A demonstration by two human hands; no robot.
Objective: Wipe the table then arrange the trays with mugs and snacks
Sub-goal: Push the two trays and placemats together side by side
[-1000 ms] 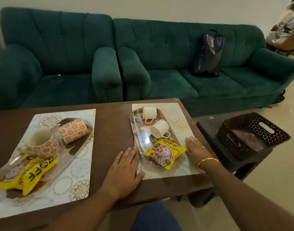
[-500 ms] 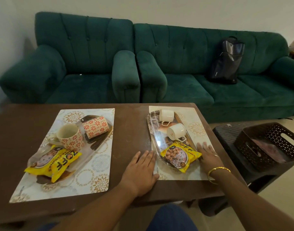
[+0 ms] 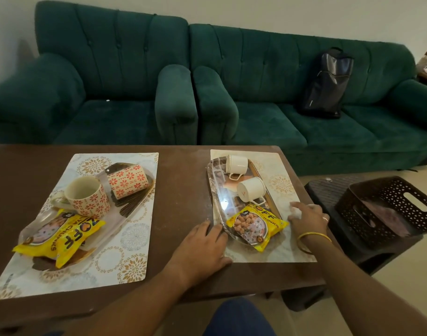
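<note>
The right tray (image 3: 214, 190), a long clear oval, is set on a mat (image 3: 287, 190) at the table's (image 3: 183, 180) right end, and its long axis runs from the near table edge toward the sofa (image 3: 256, 81), leaning slightly left at the far end. Two white mugs (image 3: 251, 190) are laid on their sides in its far half, with handles turned toward the near edge, and a yellow snack pack (image 3: 256, 225) is draped over its near end. The left hand (image 3: 202, 248) is laid flat and open on the table, its fingertips (image 3: 218, 230) touching the tray's near left rim; nothing is gripped. The right hand (image 3: 307, 217) is rested on the mat just right of the tray, fingers spread, and a small white thing seems to lie under them, though whether it is held cannot be told. A nudge from either hand is judged likely to set the mugs rolling, since they are lying on their curved sides, and the pack could be slid off the rim. The mat is close to the table's right edge, so a push that way could carry it over. The second tray (image 3: 135, 209), left of the first, is angled across its own mat.
</note>
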